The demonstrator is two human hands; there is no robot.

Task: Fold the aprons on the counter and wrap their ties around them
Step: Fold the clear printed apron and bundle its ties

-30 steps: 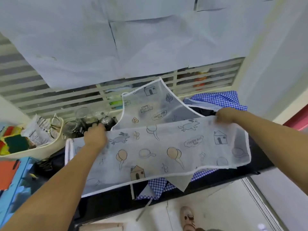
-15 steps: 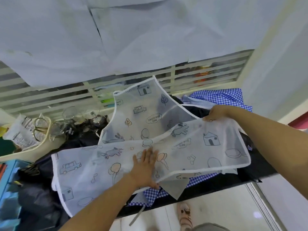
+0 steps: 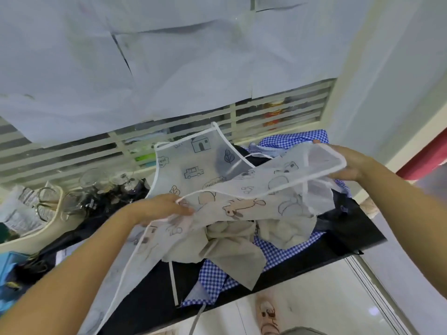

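Observation:
A see-through white apron (image 3: pixel 193 170) printed with houses, cars and rabbits lies across the black counter (image 3: pixel 358 238), its bib pointing toward the window. My left hand (image 3: pixel 157 207) pinches the apron's white-trimmed edge at the middle. My right hand (image 3: pixel 348 163) grips the apron's right corner, lifted and pulled leftward over the rest of the cloth. The lower part is bunched up between my hands. A white tie (image 3: pixel 173 281) hangs over the counter's front edge. Underneath lie a beige apron (image 3: pixel 232 257) and a blue checked apron (image 3: pixel 285 252).
Glass jars (image 3: pixel 96 187) and a cream tub (image 3: pixel 48 228) with packets stand at the back left. A slatted window (image 3: pixel 278 112) runs behind the counter. A blue box (image 3: pixel 9 267) sits at the left. Below the counter edge are the tiled floor and my sandalled foot (image 3: pixel 267 315).
My left hand left the flat apron's middle and now pinches its edge. My right hand lifted the right corner up and leftward, so the spread skirt is now bunched.

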